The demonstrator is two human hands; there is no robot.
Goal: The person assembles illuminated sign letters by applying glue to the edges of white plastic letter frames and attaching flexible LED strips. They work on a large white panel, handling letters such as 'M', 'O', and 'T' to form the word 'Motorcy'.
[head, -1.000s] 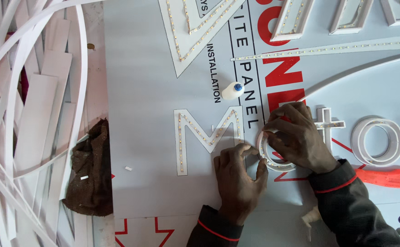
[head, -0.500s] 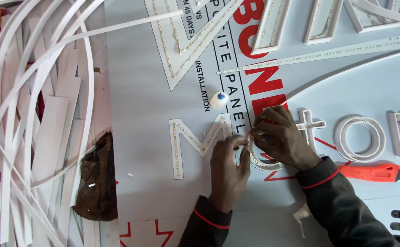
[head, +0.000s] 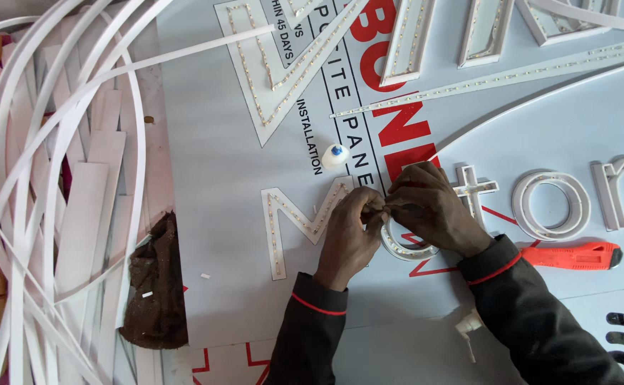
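**Two hands crowding one small ring letter**

The person is bending over the pale blue sheet (head: 233,214) that is serving as the surface, and both hands are meeting over the white ring-shaped letter (head: 406,249), which is lying flat just right of the angular zigzag letter (head: 294,217). The left hand (head: 351,239) is pinching with its fingers (head: 369,207) drawn narrow at the top rim of the ring; the right hand (head: 433,210) is covering the same spot, fingers curled tight against the left ones. What is being nipped between them is hidden, so I cannot tell whether it is the light strip lining the ring or something smaller.

The risks, as I am judging them from here:

- The ring looks thin-walled, and squeezing from both sides could be bending it out of round or lifting it off the sheet.
- The dotted strip inside the rim could be kinking or peeling if it is being pulled at an angle.
- The small white bottle with the blue cap (head: 335,155) is lying on its side near the knuckles; a nudge could be sending it rolling.
- The orange utility knife (head: 574,254) is lying close beside the right sleeve, where a shifting forearm could be catching it.
- The loose white strips (head: 55,178) piled at the left are well apart and posing little trouble
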